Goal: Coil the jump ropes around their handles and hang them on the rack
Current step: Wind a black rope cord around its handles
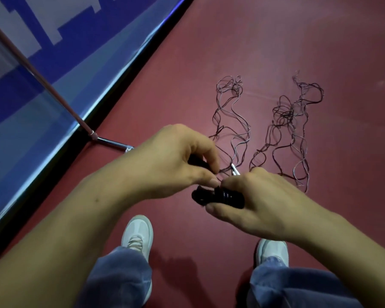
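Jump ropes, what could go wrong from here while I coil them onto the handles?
1. The ropes lie in tangled, overlapping loops on the floor, so pulling one in may tighten a knot or drag another along.
2. The left grip seems only to pinch the thin cord beside the handle held in the right grip; it might slip and loosen the coil.

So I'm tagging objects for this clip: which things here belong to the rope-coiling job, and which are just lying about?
In the job: black handles, gripped by right hand; rope coiled on them, pinched by left hand; two loose rope tangles.
Not part of it: blue banner; chrome stand, perhaps the rack; white shoes.
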A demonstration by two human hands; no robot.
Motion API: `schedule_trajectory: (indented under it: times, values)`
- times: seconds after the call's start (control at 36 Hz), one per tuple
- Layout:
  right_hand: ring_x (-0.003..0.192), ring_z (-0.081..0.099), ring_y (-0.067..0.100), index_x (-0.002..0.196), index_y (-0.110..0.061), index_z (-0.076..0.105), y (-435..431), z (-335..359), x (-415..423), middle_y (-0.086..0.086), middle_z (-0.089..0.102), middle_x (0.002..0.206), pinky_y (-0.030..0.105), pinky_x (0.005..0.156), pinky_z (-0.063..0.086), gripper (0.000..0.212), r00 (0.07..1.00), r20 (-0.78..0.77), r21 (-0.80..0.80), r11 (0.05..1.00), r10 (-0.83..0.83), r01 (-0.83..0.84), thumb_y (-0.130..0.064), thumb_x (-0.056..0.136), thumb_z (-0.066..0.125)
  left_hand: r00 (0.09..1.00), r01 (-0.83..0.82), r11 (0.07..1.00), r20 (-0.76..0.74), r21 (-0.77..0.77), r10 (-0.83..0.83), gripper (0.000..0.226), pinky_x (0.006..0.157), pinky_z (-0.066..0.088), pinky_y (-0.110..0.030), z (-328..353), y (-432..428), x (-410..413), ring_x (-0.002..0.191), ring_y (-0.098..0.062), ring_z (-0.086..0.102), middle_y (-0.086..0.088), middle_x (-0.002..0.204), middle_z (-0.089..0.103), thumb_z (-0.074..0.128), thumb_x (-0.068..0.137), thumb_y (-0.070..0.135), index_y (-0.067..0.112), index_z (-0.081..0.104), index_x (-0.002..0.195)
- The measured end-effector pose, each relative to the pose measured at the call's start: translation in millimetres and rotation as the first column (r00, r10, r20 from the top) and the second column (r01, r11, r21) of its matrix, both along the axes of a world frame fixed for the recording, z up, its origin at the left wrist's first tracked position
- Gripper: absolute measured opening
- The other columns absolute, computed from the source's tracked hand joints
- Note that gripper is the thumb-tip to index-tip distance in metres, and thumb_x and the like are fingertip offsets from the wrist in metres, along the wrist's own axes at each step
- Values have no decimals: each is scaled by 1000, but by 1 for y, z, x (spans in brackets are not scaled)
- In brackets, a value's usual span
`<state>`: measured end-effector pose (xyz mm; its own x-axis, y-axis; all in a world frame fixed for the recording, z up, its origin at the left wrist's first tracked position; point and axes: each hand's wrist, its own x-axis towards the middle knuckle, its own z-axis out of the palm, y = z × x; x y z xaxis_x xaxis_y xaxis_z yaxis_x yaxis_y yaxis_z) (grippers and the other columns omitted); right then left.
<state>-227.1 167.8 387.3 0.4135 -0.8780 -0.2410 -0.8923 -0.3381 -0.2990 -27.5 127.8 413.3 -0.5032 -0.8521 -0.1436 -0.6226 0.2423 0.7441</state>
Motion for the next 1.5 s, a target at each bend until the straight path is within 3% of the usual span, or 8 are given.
schedule_trajectory:
  times: [0.25,0.44,0.58,0.69,0.89,1.08,1.22,1.5]
  values:
    - [48,44,24,72,-26,53,5,11,-2,2,44,52,34,42,33,47,934,335,39,988,126,-147,-71,83,56,986,95,965,-154,243,-58,15,78,53,-32,-18,-6,14,74,-13,67,1,75,73,74,82,42,28,78,76]
    - [51,66,34,85,-15,58,2,5,-9,14,68,66,59,46,52,45,756,602,358,933,-256,31,-57,75,71,970,81,932,-243,352,7,37,70,45,-24,-32,4,4,66,-8,59,4,66,68,55,101,18,26,71,69]
    - [47,59,48,103,-23,55,1,13,-11,17,65,64,67,37,43,27,580,741,385,922,-340,48,-34,85,72,856,62,858,-469,509,217,40,63,42,-29,-41,11,-13,56,-21,47,-14,61,51,53,95,23,-14,56,78]
    - [47,59,50,101,-19,59,-3,14,-15,15,64,62,67,36,43,19,490,792,352,928,-364,122,-28,87,69,700,110,766,-597,633,393,35,54,22,-31,-46,15,-24,45,-12,26,1,50,36,49,101,21,1,50,73]
    - [50,57,59,94,-8,53,-5,14,-24,22,65,63,70,37,41,31,406,806,384,902,-431,196,-26,87,77,746,-27,883,-579,468,329,26,46,27,-23,-39,15,-29,45,-12,31,3,55,40,65,87,9,-5,57,108]
    - [49,64,30,97,-19,63,-8,4,-30,11,68,66,38,44,52,14,620,711,248,943,-333,222,-24,90,74,922,-178,945,-289,275,258,20,54,42,-31,-38,13,-30,49,-15,52,-2,61,67,61,98,26,12,68,85]
    - [57,65,20,101,-34,56,-14,-4,-32,5,68,67,47,57,55,39,884,427,51,981,-189,186,-67,81,55,972,-171,948,-110,268,206,31,49,36,-18,-33,17,-30,43,-4,45,1,57,62,57,99,27,6,71,82]
    - [57,52,14,93,-31,51,-11,-3,-22,-8,59,61,37,56,50,33,981,159,-50,992,-107,117,-64,87,53,963,-236,875,-22,422,270,56,41,31,-20,-29,14,-29,36,-12,41,-6,48,56,46,103,40,2,69,68]
